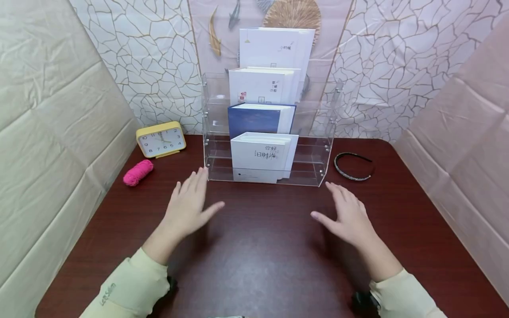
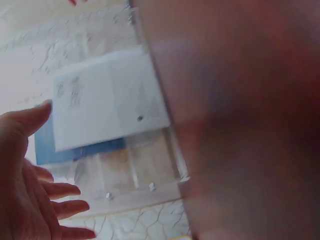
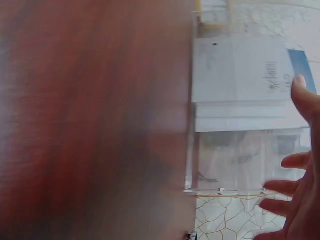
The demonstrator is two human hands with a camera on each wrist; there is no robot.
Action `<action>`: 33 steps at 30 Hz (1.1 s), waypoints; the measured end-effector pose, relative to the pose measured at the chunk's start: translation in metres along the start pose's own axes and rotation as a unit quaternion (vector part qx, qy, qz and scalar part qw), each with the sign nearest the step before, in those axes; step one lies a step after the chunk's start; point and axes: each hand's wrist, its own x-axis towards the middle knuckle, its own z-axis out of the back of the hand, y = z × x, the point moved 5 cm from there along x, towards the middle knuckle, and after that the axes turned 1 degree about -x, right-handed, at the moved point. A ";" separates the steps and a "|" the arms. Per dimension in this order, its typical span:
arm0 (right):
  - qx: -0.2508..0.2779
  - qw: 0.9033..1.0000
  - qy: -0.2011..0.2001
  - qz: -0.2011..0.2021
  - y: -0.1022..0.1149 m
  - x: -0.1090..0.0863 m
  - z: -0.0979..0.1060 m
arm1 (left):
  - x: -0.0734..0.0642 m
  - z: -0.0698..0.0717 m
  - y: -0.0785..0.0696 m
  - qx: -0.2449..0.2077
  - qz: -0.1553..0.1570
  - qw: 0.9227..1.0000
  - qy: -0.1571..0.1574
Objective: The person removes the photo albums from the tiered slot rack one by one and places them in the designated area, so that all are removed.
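A clear acrylic book rack (image 1: pixel 302 178) stands at the back of the dark red table, with books on its stepped tiers. The front white book (image 1: pixel 254 152) bears black characters; behind it is a blue-covered book (image 1: pixel 254 120), then a white book (image 1: pixel 252 86) and a taller white book (image 1: pixel 266 46). My left hand (image 1: pixel 187 207) is near the rack's front left corner, fingers spread and holding nothing. Near the front right corner is my right hand (image 1: pixel 350 216), its thumb apart from the fingers and nothing held. Both wrist views show the front book beyond the hands.
On the left stand a yellow alarm clock (image 1: pixel 161 139) and a bundle of pink yarn (image 1: pixel 138 172). A dark, glittery headband (image 1: pixel 354 167) lies right of the rack. Pale cloth walls (image 1: pixel 453 115) flank the table (image 1: pixel 254 247), and a patterned sheet hangs behind the rack.
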 end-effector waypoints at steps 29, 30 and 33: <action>0.333 0.935 -0.076 -0.099 -0.007 0.130 -0.046 | 0.141 -0.028 0.085 -0.370 0.217 0.903 -0.033; 0.333 0.935 -0.079 -0.099 -0.007 0.131 -0.049 | 0.141 -0.029 0.085 -0.366 0.221 0.903 -0.029; 0.327 0.936 -0.083 -0.097 -0.005 0.133 -0.056 | 0.142 -0.032 0.085 -0.343 0.229 0.911 -0.020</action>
